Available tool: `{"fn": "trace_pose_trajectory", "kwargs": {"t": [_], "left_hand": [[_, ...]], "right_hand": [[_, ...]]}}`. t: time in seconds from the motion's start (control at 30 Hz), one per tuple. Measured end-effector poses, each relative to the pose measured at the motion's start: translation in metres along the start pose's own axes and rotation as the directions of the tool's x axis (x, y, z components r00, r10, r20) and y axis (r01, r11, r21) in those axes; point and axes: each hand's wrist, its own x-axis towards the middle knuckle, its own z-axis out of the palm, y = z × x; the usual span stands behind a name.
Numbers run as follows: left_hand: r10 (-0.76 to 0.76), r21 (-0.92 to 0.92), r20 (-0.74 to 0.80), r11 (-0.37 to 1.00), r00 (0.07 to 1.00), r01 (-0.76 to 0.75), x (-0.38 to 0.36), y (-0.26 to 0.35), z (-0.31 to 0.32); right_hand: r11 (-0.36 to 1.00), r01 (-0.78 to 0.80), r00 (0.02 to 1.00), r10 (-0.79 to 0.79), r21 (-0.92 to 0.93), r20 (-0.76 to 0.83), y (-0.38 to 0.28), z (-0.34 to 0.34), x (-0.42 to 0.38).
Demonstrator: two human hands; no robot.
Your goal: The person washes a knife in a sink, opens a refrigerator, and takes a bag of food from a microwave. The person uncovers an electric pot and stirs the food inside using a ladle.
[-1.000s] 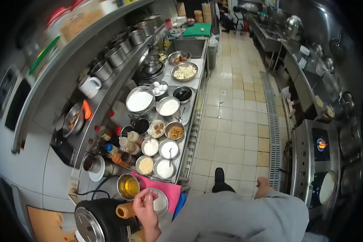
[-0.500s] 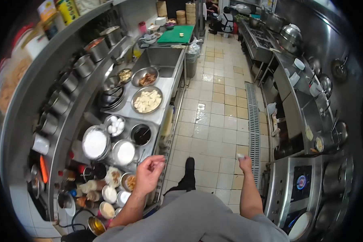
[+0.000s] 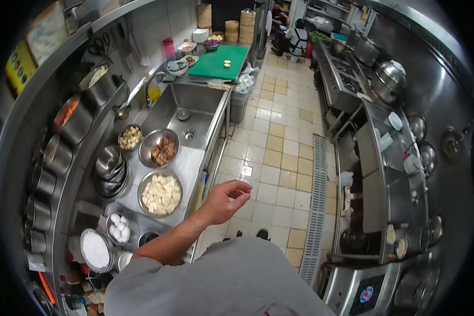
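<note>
My left hand [image 3: 225,203] is held out over the aisle, just right of the counter edge. Its fingers are loosely bent, the thumb stands apart from them, and nothing shows in between. Nearest to it on the counter is a metal bowl of pale, cut chunks [image 3: 160,194]. Behind that stands a bowl of browned pieces [image 3: 164,151], with a smaller bowl of diced food [image 3: 130,137] to its left. A bowl of white eggs [image 3: 119,229] and a container of white powder [image 3: 96,249] sit closer to my body. My right hand is out of view.
A steel sink [image 3: 187,108] and a green cutting board [image 3: 221,62] lie further along the left counter. Tiled floor [image 3: 260,158] runs ahead, with a drain grate [image 3: 315,210] on it. A lit burner [image 3: 367,293] is at lower right. Another person [image 3: 298,41] crouches far ahead.
I have moved forward along the aisle, so the sink and bowls appear closer. My left hand has shifted rightward across the view. My right hand, visible before with something small and pale, has left the view.
</note>
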Motion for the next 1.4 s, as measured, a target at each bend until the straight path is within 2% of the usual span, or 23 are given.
{"fn": "trace_pose_trajectory", "kwargs": {"t": [0.13, 0.3, 0.37, 0.43, 0.53, 0.6, 0.63, 0.67, 0.73, 0.83, 0.87, 0.9, 0.93, 1.0, 1.03, 1.07, 1.13, 1.2, 1.23, 1.27, 1.33, 1.37, 1.4], "left_hand": [[-0.073, 0.090, 0.004, 0.993, 0.997, 0.073, 0.097, -0.024, 0.009], [-0.198, 0.113, -0.012, 0.974, 0.980, 0.198, 0.208, -0.047, 0.013], [-0.102, 0.185, -0.094, 0.976, 0.990, 0.118, 0.255, -0.042, 0.001], [-0.107, 0.187, -0.186, 0.972, 0.977, 0.142, 0.295, -0.037, -0.022], [-0.099, 0.152, -0.378, 0.974, 0.920, 0.168, 0.332, -0.053, -0.059], [-0.026, 0.184, -0.551, 0.971, 0.834, 0.152, 0.357, -0.060, -0.095], [-0.022, 0.189, -0.574, 0.969, 0.819, 0.158, 0.369, -0.068, -0.116], [0.004, 0.192, -0.651, 0.968, 0.759, 0.159, 0.380, -0.082, -0.138], [0.059, 0.199, -0.766, 0.969, 0.640, 0.149, 0.405, -0.104, -0.186], [0.037, 0.141, -0.873, 0.974, 0.486, 0.180, 0.439, -0.140, -0.264], [-0.038, 0.049, -0.889, 0.983, 0.457, 0.177, 0.455, -0.129, -0.276], [-0.101, -0.032, -0.901, 0.985, 0.423, 0.168, 0.471, -0.116, -0.291], [-0.056, 0.016, -0.906, 0.986, 0.420, 0.167, 0.483, -0.126, -0.312], [-0.011, 0.047, -0.917, 0.990, 0.399, 0.134, 0.504, -0.139, -0.336], [-0.005, 0.035, -0.925, 0.994, 0.380, 0.099, 0.515, -0.136, -0.341], [-0.012, 0.030, -0.924, 0.994, 0.383, 0.101, 0.522, -0.133, -0.343], [-0.023, 0.039, -0.926, 0.987, 0.377, 0.158, 0.532, -0.138, -0.346], [-0.057, 0.021, -0.941, 0.973, 0.332, 0.229, 0.535, -0.155, -0.351], [-0.086, -0.003, -0.950, 0.964, 0.300, 0.266, 0.537, -0.166, -0.350], [-0.084, -0.002, -0.953, 0.962, 0.290, 0.273, 0.542, -0.176, -0.347], [-0.205, -0.153, -0.967, 0.941, 0.150, 0.301, 0.555, -0.188, -0.342], [-0.211, -0.162, -0.968, 0.936, 0.132, 0.312, 0.569, -0.187, -0.338], [-0.231, -0.184, -0.966, 0.930, 0.117, 0.320, 0.584, -0.181, -0.331]], "right_hand": [[0.998, 0.041, 0.997, -0.038, -0.043, 0.069, -0.137, 0.031, 0.002], [0.977, 0.202, 0.977, -0.197, -0.066, 0.077, -0.326, 0.026, 0.085], [0.970, 0.243, 0.970, -0.243, -0.021, 0.024, -0.408, 0.000, 0.141], [0.942, 0.336, 0.940, -0.333, 0.025, -0.077, -0.492, -0.027, 0.217], [0.782, 0.613, 0.781, -0.581, 0.108, -0.228, -0.664, -0.050, 0.322], [0.739, 0.621, 0.766, -0.643, 0.262, -0.003, -0.839, -0.060, 0.229], [0.621, 0.696, 0.684, -0.726, 0.361, -0.070, -0.907, -0.043, 0.201], [0.488, 0.751, 0.600, -0.785, 0.446, -0.152, -0.957, -0.029, 0.184], [0.433, 0.700, 0.552, -0.833, 0.568, -0.045, -1.037, -0.004, 0.145], [0.498, 0.555, 0.640, -0.767, 0.666, 0.039, -1.078, 0.039, 0.076], [0.514, 0.491, 0.670, -0.739, 0.704, 0.072, -1.081, 0.067, 0.103], [0.559, 0.389, 0.711, -0.688, 0.732, 0.147, -1.080, 0.077, 0.082], [0.603, 0.359, 0.762, -0.631, 0.712, 0.150, -1.075, 0.103, 0.104], [0.732, 0.227, 0.821, -0.498, 0.643, 0.278, -1.033, 0.144, 0.190], [0.803, 0.077, 0.916, -0.290, 0.590, 0.276, -0.998, 0.151, 0.221], [0.835, -0.084, 0.962, -0.076, 0.544, 0.264, -0.980, 0.156, 0.235], [0.787, -0.029, 0.999, 0.011, 0.616, 0.033, -0.968, 0.136, 0.169], [0.914, -0.103, 0.995, 0.101, 0.392, 0.026, -0.976, 0.140, 0.182], [0.917, -0.102, 0.995, 0.098, 0.385, 0.031, -1.008, 0.152, 0.184], [0.869, -0.049, 0.996, 0.003, 0.492, 0.094, -1.048, 0.169, 0.185], [0.731, 0.015, 0.964, -0.191, 0.683, 0.184, -1.128, 0.200, 0.176], [0.646, 0.032, 0.933, -0.292, 0.763, 0.209, -1.155, 0.209, 0.181], [0.699, 0.077, 0.950, -0.267, 0.711, 0.160, -1.232, 0.250, 0.191]]}}
